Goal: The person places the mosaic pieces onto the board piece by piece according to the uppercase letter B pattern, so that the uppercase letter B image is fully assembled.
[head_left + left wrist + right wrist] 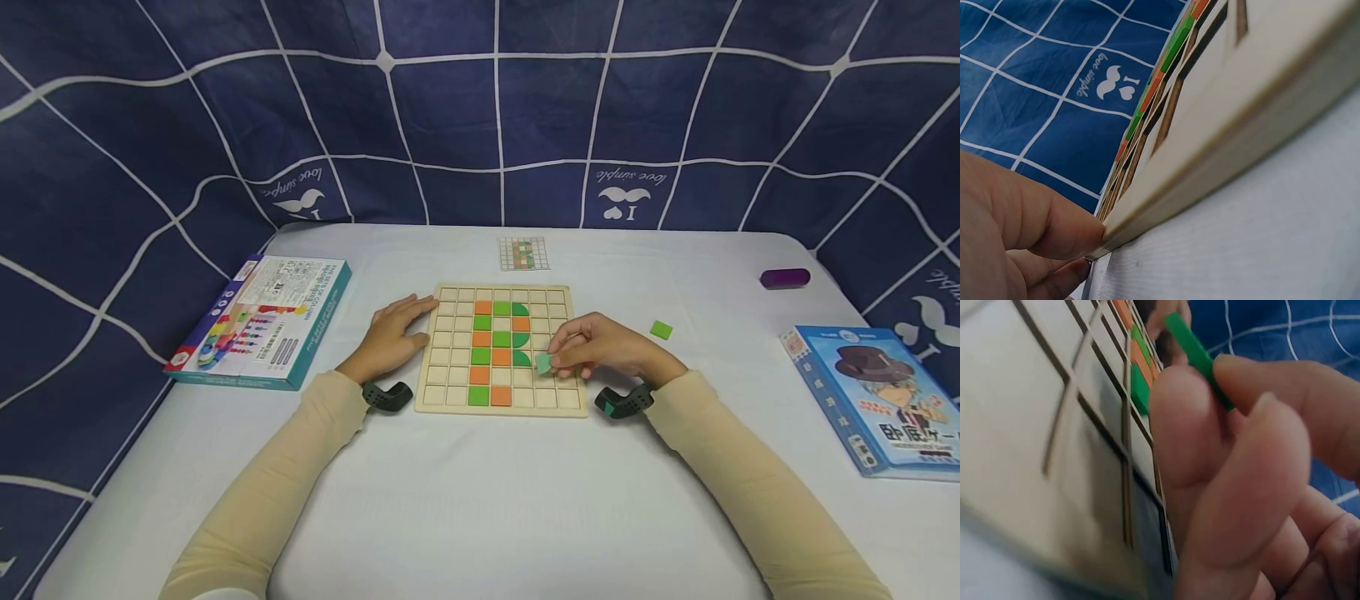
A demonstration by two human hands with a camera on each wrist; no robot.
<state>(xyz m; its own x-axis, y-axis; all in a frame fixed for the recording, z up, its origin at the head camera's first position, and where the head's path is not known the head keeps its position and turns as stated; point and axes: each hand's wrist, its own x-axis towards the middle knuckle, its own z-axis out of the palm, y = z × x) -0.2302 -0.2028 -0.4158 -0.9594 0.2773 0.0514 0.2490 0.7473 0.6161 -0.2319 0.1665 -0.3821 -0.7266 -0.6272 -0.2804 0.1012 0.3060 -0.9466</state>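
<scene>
A square wooden grid board [448, 377] lies on the table, with orange and green tiles set in its middle columns. Some of the green pieces have a rounded edge, such as the green rounded tile [521, 358] in the lower right of the pattern. My right hand [600, 343] is over the board's right part and pinches a green tile [1190, 345] between thumb and fingers, held above the grid. At the board's left edge, my left hand [390, 337] touches the rim with fairly straight fingers. A loose green square tile [662, 330] lies right of the board.
Behind the board lies a small pattern card [524, 253]. A game box [262, 321] is at the left, and a blue box [881, 400] at the right. Near the right back edge lies a purple oblong object [785, 278]. A dark blue checked cloth [450, 100] hangs behind the table.
</scene>
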